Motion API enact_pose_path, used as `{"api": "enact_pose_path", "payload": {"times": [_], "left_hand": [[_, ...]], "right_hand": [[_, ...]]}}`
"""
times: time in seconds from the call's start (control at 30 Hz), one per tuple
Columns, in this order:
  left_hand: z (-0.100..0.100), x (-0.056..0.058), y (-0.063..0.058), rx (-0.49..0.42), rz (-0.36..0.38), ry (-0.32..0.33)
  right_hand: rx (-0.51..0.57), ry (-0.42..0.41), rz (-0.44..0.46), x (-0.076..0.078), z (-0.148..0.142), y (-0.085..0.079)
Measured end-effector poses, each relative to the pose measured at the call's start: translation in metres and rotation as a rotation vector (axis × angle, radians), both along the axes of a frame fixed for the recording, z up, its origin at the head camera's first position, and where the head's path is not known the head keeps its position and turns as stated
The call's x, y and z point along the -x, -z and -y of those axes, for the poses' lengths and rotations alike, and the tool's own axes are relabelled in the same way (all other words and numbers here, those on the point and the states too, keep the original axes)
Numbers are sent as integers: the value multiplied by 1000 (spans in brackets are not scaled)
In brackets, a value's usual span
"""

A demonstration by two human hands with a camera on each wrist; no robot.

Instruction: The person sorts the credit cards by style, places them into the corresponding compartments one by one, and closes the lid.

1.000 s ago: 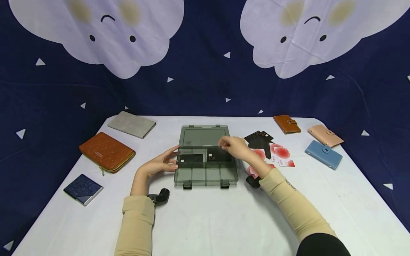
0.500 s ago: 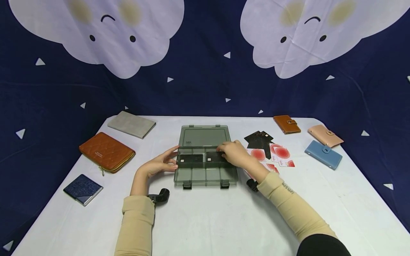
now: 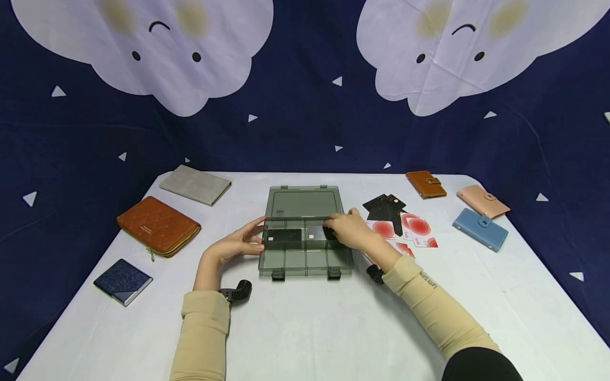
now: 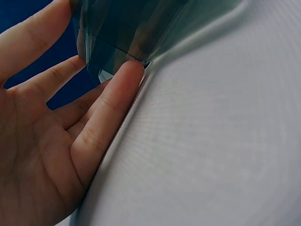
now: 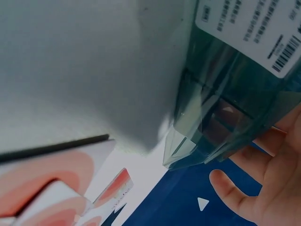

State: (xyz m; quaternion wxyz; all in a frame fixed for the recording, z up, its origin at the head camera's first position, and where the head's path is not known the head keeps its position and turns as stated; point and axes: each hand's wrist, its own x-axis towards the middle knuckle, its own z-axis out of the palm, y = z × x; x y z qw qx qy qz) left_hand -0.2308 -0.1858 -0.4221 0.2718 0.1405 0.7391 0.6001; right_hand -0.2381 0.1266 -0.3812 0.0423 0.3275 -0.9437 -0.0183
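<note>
A smoky translucent divided box [image 3: 293, 263] stands with its lid [image 3: 303, 203] folded back. My left hand [image 3: 234, 244] rests against the box's left side, its fingers extended along the wall, as the left wrist view also shows. Over the right rear compartments is my right hand [image 3: 349, 228], its fingers reaching down to a dark card [image 3: 314, 233] that now catches the light. Its fingertips are mostly hidden. In the right wrist view one finger [image 5: 225, 186] stands apart from the box wall. A black card [image 3: 284, 236] lies in the left rear compartment.
Right of the box lie several black cards [image 3: 385, 210] and red-and-white cards [image 3: 419, 227]. Brown [image 3: 425, 184], pink [image 3: 482, 200] and blue [image 3: 480, 228] card holders sit farther right. At left are a grey wallet [image 3: 195, 184], a brown zip wallet [image 3: 159, 226] and a navy holder [image 3: 124, 281].
My right hand has lowered from above the box into the right rear compartment. The card there went from dark to shiny grey. My left hand has stayed in place.
</note>
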Motion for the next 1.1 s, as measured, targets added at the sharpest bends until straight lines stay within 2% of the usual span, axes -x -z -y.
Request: {"api": "enact_pose_path", "payload": {"times": [0.23,0.4,0.53,0.63,0.8,0.9,1.0,1.1], "left_hand": [[1,1,1,-1,0,-1],[1,0,1,-1,0,0],[1,0,0,3,-1,-2],[1,0,0,6,-1,-1],[0,-1,0,5,1,1],[0,-1,0,1,1,0],[0,-1,0,-1,2,-1],[0,-1,0,-1,2,-2]], "right_hand": [[29,-2,27,-1,-3,-5],[204,-4,54,6,-18,-13],[361,100,137,21,-42,-16],[414,205,186,34,-63,-11],[335,384,250,51,-93,-2],[271,476,354,56,-105,-1],[231,532,477,60,-111,-2],[205,560,554,62,-115,-2]]}}
